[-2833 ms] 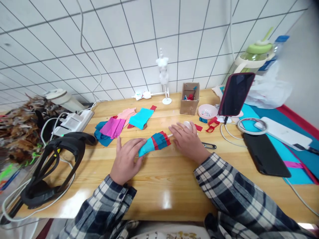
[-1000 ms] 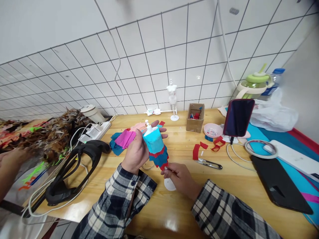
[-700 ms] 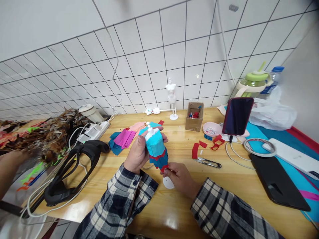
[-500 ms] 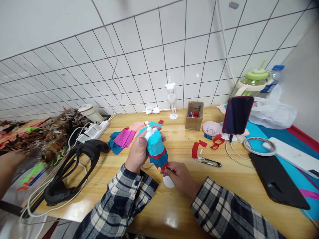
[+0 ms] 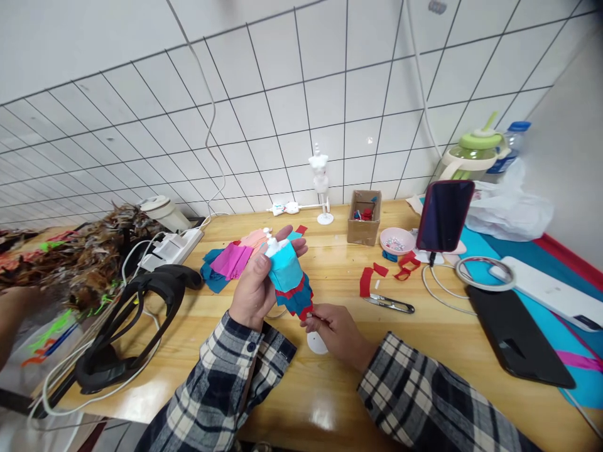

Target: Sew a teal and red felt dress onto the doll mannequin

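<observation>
My left hand (image 5: 252, 279) cradles a small white dress form (image 5: 272, 246) from behind, thumb along its side and fingertips loosened. The form is tilted and wears a light blue paper bodice (image 5: 286, 267) over a ruffled dark blue skirt (image 5: 298, 302) with red trim. Low on the skirt, my right hand (image 5: 336, 329) pinches the red-edged hem between thumb and fingers. Beneath it the form's round white base (image 5: 316, 343) shows. Nearest the right hand on the table are thread snips (image 5: 390, 304) and red paper scraps (image 5: 365, 282).
A second white dress form (image 5: 320, 182) stands by the tiled wall. Around it are a cardboard box (image 5: 362, 231), a pink bowl of beads (image 5: 398, 241) and a propped phone (image 5: 445, 216). Folded coloured paper (image 5: 232, 262) and a black headset (image 5: 136, 326) lie left. Another person's arm (image 5: 16, 317) reaches in.
My left fingers have loosened and spread a little behind the dress form, which has shifted slightly left. The right hand keeps its pinch on the hem. The whole view has shifted slightly.
</observation>
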Demonstrator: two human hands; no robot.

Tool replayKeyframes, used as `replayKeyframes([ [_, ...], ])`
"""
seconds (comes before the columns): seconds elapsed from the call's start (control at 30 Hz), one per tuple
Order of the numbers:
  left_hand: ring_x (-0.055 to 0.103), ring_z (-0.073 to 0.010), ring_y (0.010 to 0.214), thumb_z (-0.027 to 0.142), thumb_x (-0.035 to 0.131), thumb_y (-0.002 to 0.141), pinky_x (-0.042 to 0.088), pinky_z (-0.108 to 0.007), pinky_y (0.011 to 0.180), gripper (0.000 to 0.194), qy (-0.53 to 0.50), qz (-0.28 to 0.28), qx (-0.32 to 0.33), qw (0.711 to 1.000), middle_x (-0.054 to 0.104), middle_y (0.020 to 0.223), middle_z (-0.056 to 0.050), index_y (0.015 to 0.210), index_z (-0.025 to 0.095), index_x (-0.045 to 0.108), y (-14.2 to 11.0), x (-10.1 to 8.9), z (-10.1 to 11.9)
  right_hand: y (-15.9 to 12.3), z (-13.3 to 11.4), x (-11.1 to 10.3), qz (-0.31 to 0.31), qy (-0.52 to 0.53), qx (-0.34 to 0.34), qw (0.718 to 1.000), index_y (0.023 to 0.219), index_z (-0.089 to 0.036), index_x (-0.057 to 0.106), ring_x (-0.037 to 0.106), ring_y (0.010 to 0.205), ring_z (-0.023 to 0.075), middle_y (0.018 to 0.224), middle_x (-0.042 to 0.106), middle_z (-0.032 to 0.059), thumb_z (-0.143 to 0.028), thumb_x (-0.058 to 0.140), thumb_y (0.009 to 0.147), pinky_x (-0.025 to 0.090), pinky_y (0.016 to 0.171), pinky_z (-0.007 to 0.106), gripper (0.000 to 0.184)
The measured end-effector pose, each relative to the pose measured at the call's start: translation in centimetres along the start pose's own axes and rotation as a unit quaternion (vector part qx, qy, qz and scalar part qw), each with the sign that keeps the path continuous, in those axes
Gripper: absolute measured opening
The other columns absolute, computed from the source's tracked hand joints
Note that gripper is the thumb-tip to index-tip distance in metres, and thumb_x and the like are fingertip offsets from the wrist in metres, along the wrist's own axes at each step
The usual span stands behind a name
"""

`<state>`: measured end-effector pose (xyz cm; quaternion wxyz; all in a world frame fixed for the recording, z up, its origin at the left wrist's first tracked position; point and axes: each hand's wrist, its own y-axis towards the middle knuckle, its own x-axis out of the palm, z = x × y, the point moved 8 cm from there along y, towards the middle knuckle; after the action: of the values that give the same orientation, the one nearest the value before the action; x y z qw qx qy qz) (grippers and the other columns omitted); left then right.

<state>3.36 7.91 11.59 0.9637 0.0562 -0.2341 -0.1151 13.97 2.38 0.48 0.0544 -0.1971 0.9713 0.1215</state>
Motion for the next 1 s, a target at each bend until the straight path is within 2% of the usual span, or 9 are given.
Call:
replayKeyframes([
  [0.1, 0.061, -0.0268, 0.115, 0.058, 0.068, 0.076, 0.047, -0.036, 0.101, 0.070, 0.006, 0.010, 0.002, 1.000, 0.069, 0.118, -0.011, 0.133, 0.018, 0.055, -0.1, 0.3, 0.0, 0.0, -0.1, 0.0, 0.001, 0.009, 0.003, 1.000, 0.087, -0.017, 0.069, 0.067, 0.069, 0.0135, 0.080, 0.073, 0.0031, -0.021, 0.051, 0.089, 0.050, 0.065, 0.022, 0.019],
  [0.17, 0.057, -0.0292, 0.121, 0.067, 0.068, 0.069, 0.048, -0.036, 0.099, 0.080, 0.016, 0.007, 0.000, 1.000, 0.068, 0.120, -0.011, 0.133, 0.020, 0.055, -0.3, 0.7, 0.0, 0.0, -0.3, 0.0, -0.002, 0.020, 0.004, 1.000, 0.087, -0.017, 0.069, 0.067, 0.069, 0.0138, 0.080, 0.073, 0.0032, -0.023, 0.051, 0.089, 0.050, 0.064, 0.023, 0.019],
  [0.27, 0.050, -0.0353, 0.128, 0.074, 0.070, 0.057, 0.049, -0.040, 0.096, 0.094, 0.022, -0.036, -0.028, 0.999, 0.062, 0.130, -0.015, 0.134, 0.021, 0.054, -0.4, 1.4, -0.4, 0.1, -0.3, -0.1, -0.004, 0.042, 0.019, 0.999, 0.084, -0.017, 0.069, 0.067, 0.067, 0.0136, 0.075, 0.072, 0.0031, -0.025, 0.049, 0.089, 0.050, 0.063, 0.023, 0.022],
  [0.33, 0.049, -0.0371, 0.128, 0.067, 0.075, 0.059, 0.050, -0.040, 0.094, 0.089, 0.027, -0.056, -0.047, 0.997, 0.058, 0.134, -0.018, 0.131, 0.019, 0.056, -0.4, 1.3, -0.7, 0.1, -0.1, -0.2, 0.003, 0.050, 0.034, 0.998, 0.083, -0.016, 0.070, 0.066, 0.065, 0.0134, 0.071, 0.071, 0.0031, -0.028, 0.048, 0.090, 0.050, 0.062, 0.023, 0.025],
  [0.43, 0.055, -0.0363, 0.123, 0.053, 0.080, 0.065, 0.051, -0.040, 0.092, 0.074, 0.036, -0.039, -0.060, 0.997, 0.063, 0.128, -0.018, 0.127, 0.017, 0.060, -0.3, 0.5, -1.0, 0.1, 0.1, -0.3, 0.003, 0.054, 0.039, 0.998, 0.082, -0.016, 0.070, 0.066, 0.065, 0.0134, 0.071, 0.071, 0.0034, -0.029, 0.050, 0.089, 0.050, 0.062, 0.023, 0.025],
  [0.5, 0.059, -0.0360, 0.117, 0.050, 0.081, 0.064, 0.052, -0.042, 0.090, 0.072, 0.037, -0.032, -0.073, 0.996, 0.066, 0.123, -0.017, 0.125, 0.017, 0.061, -0.2, 0.1, -1.3, 0.1, 0.1, -0.1, -0.003, 0.055, 0.038, 0.998, 0.080, -0.016, 0.070, 0.066, 0.066, 0.0134, 0.074, 0.072, 0.0040, -0.028, 0.050, 0.088, 0.050, 0.062, 0.023, 0.025],
  [0.7, 0.063, -0.0339, 0.112, 0.047, 0.082, 0.065, 0.054, -0.040, 0.085, 0.062, 0.051, -0.035, -0.083, 0.995, 0.068, 0.119, -0.016, 0.116, 0.017, 0.067, -0.3, 0.1, -1.6, 0.1, 0.3, -0.1, 0.000, 0.067, 0.048, 0.997, 0.082, -0.016, 0.070, 0.067, 0.067, 0.0142, 0.076, 0.073, 0.0042, -0.030, 0.051, 0.087, 0.051, 0.062, 0.023, 0.024],
  [0.9, 0.054, -0.0342, 0.123, 0.057, 0.077, 0.067, 0.048, -0.042, 0.099, 0.071, 0.044, -0.023, -0.028, 0.998, 0.063, 0.128, -0.016, 0.123, 0.017, 0.063, 0.1, 0.1, -0.4, 0.1, 0.5, -0.3, 0.001, 0.060, 0.049, 0.997, 0.081, -0.016, 0.070, 0.066, 0.066, 0.0138, 0.073, 0.071, 0.0038, -0.029, 0.051, 0.088, 0.051, 0.063, 0.024, 0.025],
  [1.0, 0.053, -0.0337, 0.126, 0.057, 0.073, 0.072, 0.046, -0.043, 0.103, 0.068, 0.030, -0.012, -0.018, 0.999, 0.063, 0.127, -0.015, 0.125, 0.017, 0.062, 0.2, -0.1, 0.3, 0.1, 0.4, -0.2, -0.009, 0.061, 0.045, 0.997, 0.081, -0.016, 0.070, 0.066, 0.066, 0.0131, 0.076, 0.072, 0.0035, -0.025, 0.050, 0.087, 0.051, 0.063, 0.023, 0.022],
])
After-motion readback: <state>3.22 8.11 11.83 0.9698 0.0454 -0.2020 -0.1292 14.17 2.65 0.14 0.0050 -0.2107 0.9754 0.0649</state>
